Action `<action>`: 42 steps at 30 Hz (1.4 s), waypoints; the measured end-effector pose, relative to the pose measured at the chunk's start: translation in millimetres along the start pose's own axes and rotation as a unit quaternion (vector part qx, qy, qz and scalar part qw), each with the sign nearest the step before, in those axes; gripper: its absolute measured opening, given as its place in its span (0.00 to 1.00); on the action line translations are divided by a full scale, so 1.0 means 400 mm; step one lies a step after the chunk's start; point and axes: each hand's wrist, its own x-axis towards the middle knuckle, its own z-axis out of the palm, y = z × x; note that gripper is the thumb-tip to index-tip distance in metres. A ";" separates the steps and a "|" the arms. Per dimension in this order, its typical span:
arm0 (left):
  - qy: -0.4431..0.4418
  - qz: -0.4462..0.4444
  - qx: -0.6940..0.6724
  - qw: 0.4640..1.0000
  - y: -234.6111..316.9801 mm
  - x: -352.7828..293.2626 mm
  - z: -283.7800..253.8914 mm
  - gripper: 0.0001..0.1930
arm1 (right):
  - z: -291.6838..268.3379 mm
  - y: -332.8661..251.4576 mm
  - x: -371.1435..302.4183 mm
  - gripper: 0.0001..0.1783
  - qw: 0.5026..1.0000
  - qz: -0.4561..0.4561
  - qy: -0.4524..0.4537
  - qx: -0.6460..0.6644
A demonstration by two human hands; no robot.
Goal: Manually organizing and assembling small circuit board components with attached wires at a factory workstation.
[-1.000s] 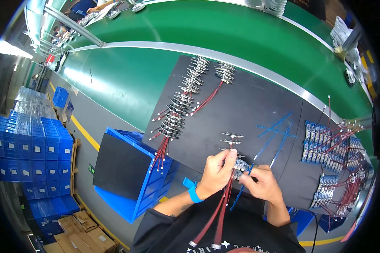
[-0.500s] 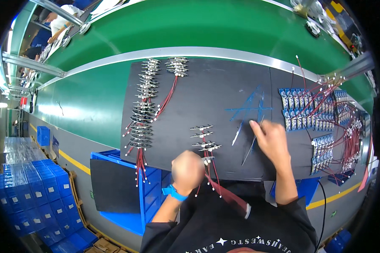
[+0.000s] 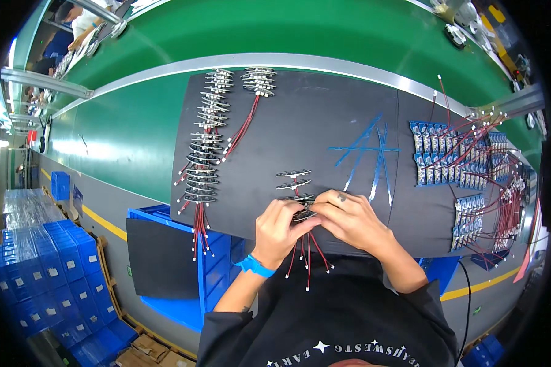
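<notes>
At the front edge of the black mat [image 3: 245, 140], both my hands are closed on a small circuit board [image 3: 304, 215]. My left hand [image 3: 277, 231] pinches its left end, and my right hand [image 3: 348, 219] grips it from the right. Fingers cover most of the board. Red wires [image 3: 308, 257] with white plugs hang below my fingers toward my shirt. Just beyond my hands, more narrow boards [image 3: 294, 178] lie in a short column, the nearest partly hidden by my fingers. Several thin blue strips [image 3: 364, 148] lie crossed on the mat, beyond my right hand.
A long column of wired boards [image 3: 203, 147] lines the mat's left side, with a shorter stack [image 3: 258, 82] beside it. Blue board panels [image 3: 431, 147] and tangled red wires [image 3: 509, 220] occupy the right. Blue crates [image 3: 49, 263] stand left on the floor; another person [image 3: 82, 21] is far left.
My right hand has come left from beside the blue strips to the board at my left hand. The swinging wires now hang down. One strip near that hand now lies turned differently.
</notes>
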 end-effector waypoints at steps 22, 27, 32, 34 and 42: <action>0.038 -0.189 0.165 0.967 0.099 -0.103 0.008 0.17 | 0.001 -0.044 0.027 0.09 0.999 0.015 0.018 -0.040; 0.043 -0.180 0.202 0.962 0.083 -0.089 -0.011 0.12 | 0.026 0.009 0.157 0.14 0.997 0.028 0.056 -0.047; 0.040 -0.196 0.228 0.953 0.067 -0.088 -0.059 0.10 | 0.026 0.035 0.145 0.14 0.997 0.030 -0.070 -0.021; 0.039 -0.206 0.240 0.948 0.075 -0.089 -0.071 0.10 | 0.036 0.022 0.130 0.14 0.997 0.039 -0.069 0.008; 0.084 -0.315 0.110 0.939 0.118 -0.163 -0.059 0.08 | 0.086 -0.022 0.085 0.12 0.993 0.057 -0.056 0.093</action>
